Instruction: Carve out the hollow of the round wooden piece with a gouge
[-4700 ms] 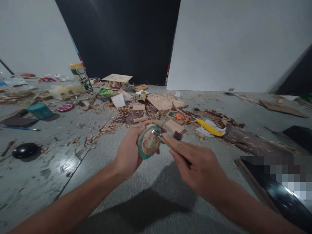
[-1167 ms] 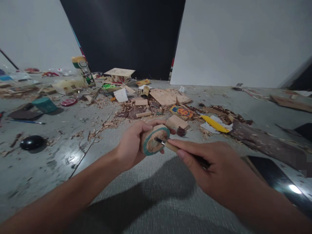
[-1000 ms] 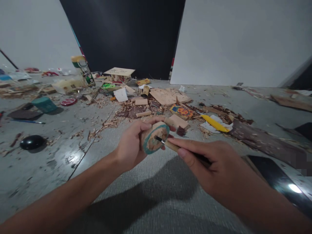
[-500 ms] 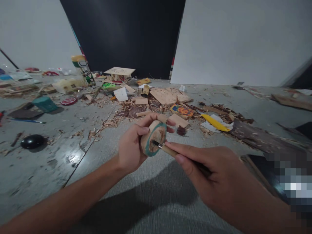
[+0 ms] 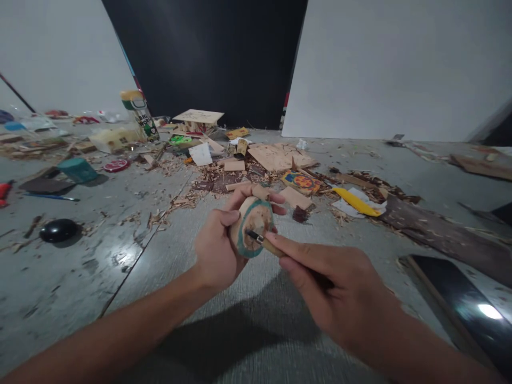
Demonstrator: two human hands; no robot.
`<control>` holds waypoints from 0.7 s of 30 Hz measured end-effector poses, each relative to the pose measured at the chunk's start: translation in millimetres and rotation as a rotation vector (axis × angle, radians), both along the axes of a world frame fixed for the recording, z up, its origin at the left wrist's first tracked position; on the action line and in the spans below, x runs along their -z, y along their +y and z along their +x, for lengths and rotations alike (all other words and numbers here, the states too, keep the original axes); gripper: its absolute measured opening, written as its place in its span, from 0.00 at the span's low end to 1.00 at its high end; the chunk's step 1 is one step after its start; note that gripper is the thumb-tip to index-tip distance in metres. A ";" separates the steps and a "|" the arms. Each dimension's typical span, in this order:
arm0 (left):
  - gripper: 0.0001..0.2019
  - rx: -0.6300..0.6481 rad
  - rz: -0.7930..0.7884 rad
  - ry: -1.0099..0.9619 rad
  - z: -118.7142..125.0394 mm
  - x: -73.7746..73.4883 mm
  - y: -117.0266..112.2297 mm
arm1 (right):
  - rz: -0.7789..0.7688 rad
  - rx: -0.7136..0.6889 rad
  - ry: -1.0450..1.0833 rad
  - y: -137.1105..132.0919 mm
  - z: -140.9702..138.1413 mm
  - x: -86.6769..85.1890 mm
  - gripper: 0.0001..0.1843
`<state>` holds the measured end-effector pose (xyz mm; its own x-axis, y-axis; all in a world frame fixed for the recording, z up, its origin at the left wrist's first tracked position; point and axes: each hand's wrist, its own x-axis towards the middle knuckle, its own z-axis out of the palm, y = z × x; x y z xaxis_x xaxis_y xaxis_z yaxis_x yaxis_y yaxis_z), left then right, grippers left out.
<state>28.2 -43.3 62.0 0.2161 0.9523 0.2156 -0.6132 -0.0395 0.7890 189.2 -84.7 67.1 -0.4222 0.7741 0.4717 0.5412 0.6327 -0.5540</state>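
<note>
My left hand (image 5: 218, 242) is wrapped round a thick round piece of wood (image 5: 241, 230), its thumb on the near side and its fingertips showing past the far edge. A teal ring is painted on the wood's face, and the middle of that face is rough and hollowed. In my right hand (image 5: 336, 282) is a carving tool (image 5: 273, 246) with a wooden handle, a metal collar and a dark blade. The blade's tip touches the hollowed face at its left part. The rest of the handle is hidden under my right fingers.
Wood shavings, a flat board (image 5: 280, 156) and a yellow-handled tool (image 5: 356, 201) lie on the floor ahead. At the right is a dark phone-like slab (image 5: 452, 288). A bottle (image 5: 140, 114), a teal block (image 5: 78, 169) and a black rounded object (image 5: 58, 230) are on the left.
The round wood has turned so that more of its face shows. My right hand and the carving tool have moved slightly left, and the view has shifted a little.
</note>
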 end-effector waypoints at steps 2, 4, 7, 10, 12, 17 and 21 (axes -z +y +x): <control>0.13 0.034 -0.019 -0.012 -0.4 -1.0 0.6 | -0.091 -0.015 0.036 2.5 1.7 -0.9 0.19; 0.12 0.059 -0.039 -0.013 -1.3 -3.0 1.0 | -0.193 -0.012 0.082 5.2 1.9 -1.2 0.19; 0.13 0.083 -0.083 -0.020 -2.4 -5.3 1.1 | -0.288 -0.019 0.193 9.3 0.7 1.6 0.18; 0.14 0.095 -0.119 -0.041 -2.8 -4.3 1.5 | -0.308 -0.043 0.312 12.3 1.1 3.5 0.19; 0.13 0.110 -0.120 -0.049 -3.0 -2.4 2.0 | -0.253 -0.006 0.279 12.2 3.0 1.1 0.19; 0.14 0.133 -0.133 -0.055 -3.8 -0.7 2.4 | -0.059 0.014 0.029 8.0 9.7 -10.0 0.18; 0.14 0.178 -0.157 -0.059 -3.7 -3.4 2.6 | 0.027 -0.014 -0.046 9.7 16.1 -14.0 0.17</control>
<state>24.5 -40.7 65.4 0.3753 0.9230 0.0850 -0.6444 0.1939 0.7397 205.3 -75.1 81.1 -0.4547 0.7551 0.4722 0.5569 0.6548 -0.5109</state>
